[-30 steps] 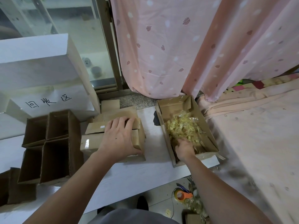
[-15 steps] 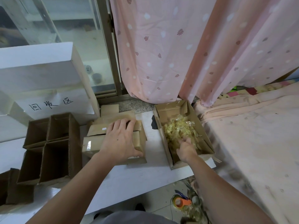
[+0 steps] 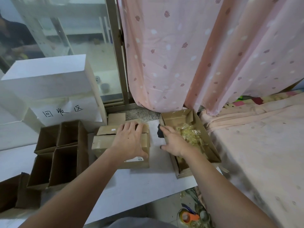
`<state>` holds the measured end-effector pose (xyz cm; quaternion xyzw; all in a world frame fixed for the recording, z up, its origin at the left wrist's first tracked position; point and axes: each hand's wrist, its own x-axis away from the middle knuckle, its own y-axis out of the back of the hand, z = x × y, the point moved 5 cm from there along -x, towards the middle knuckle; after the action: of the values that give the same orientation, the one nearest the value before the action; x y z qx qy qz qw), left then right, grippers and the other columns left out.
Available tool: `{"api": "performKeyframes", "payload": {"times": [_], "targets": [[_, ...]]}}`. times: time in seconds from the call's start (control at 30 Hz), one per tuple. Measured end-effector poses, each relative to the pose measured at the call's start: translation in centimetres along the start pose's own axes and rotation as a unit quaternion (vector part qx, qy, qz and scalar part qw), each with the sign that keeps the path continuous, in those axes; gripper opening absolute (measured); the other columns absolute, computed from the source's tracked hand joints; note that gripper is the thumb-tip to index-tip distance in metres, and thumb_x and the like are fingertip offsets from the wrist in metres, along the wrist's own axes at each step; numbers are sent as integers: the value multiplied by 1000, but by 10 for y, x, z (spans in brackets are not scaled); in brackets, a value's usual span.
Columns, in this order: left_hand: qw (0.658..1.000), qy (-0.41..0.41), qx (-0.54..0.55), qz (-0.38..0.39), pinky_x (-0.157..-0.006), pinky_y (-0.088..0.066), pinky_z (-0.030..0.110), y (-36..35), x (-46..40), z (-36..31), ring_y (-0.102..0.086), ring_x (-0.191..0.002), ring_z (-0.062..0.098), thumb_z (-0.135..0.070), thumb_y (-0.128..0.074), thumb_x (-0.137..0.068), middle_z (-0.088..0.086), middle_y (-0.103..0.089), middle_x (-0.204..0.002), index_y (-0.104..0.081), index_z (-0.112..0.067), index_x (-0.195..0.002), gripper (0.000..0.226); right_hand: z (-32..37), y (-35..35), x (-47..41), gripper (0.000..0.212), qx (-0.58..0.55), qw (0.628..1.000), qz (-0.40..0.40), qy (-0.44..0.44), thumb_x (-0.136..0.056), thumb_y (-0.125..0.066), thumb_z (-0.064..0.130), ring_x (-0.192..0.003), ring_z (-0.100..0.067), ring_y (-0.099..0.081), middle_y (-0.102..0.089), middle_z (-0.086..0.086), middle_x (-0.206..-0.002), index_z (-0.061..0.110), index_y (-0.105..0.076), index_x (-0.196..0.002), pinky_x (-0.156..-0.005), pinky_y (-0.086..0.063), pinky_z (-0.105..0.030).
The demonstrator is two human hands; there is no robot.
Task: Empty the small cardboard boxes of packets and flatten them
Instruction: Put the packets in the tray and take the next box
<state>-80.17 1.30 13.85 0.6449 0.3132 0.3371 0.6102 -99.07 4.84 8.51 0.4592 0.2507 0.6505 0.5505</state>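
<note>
Small box: on worktop, flaps shut, not yet emptied; left hand flat on top, fingers spread. Packets: loose in open tray box. Right hand: spread open over tray's left wall, holding nothing. Opened boxes at left, unflattened.

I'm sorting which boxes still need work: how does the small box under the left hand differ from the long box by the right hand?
The small box has its top flaps folded shut, so its contents are hidden; the long box is open and holds clear yellowish packets. The small box is squat, the long box narrow and tray-like. The left hand rests flat on the small box; the right hand spreads over the long box's near wall. Both are brown cardboard on the white table.
</note>
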Motion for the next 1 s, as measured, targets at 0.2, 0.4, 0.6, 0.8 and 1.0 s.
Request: {"api": "performKeyframes", "payload": {"times": [0.2,0.4,0.6,0.8,1.0], "targets": [[997,-23,-71,-5,-115,-31,42,5,-6,-1,-44,-132,26,-86,-73,-57,4,-44,-143,-34,-15,-151,124,62,18,9,144,-13,991,49,120,-61,-90,54,-156,-12,-5,3,17,-170,42,16,-158,-125,-20,-43],[997,-41,-70,-14,-116,-31,41,9,0,5,-41,-133,27,-81,-75,-63,5,-40,-146,-30,-13,-154,122,80,17,8,143,-28,991,23,127,-58,-92,49,-150,-12,-23,-6,17,-167,23,1,-164,-120,-33,-34],[996,-12,22,-89,-127,-13,41,25,27,51,-33,-149,26,-84,-68,-67,3,-36,-160,-32,-22,-158,116,91,23,13,125,-71,985,-10,155,-65,-87,27,-135,-7,-39,-13,27,-156,23,-10,-164,-109,-38,-22],[944,144,267,-127,-128,-22,51,25,78,126,-20,-157,24,-83,-71,-70,0,-20,-171,-27,-42,-157,106,100,40,8,120,-103,982,-35,156,-67,-86,20,-141,-1,-30,-15,24,-159,25,-14,-163,-113,-26,-15],[857,171,448,-187,-110,-49,35,25,93,133,-49,-130,3,-47,-91,-74,-26,-48,-140,-33,-47,-149,94,122,36,-4,110,-180,967,-65,168,-66,-78,20,-150,5,-20,-18,17,-166,29,-24,-162,-125,-24,-33]]}}
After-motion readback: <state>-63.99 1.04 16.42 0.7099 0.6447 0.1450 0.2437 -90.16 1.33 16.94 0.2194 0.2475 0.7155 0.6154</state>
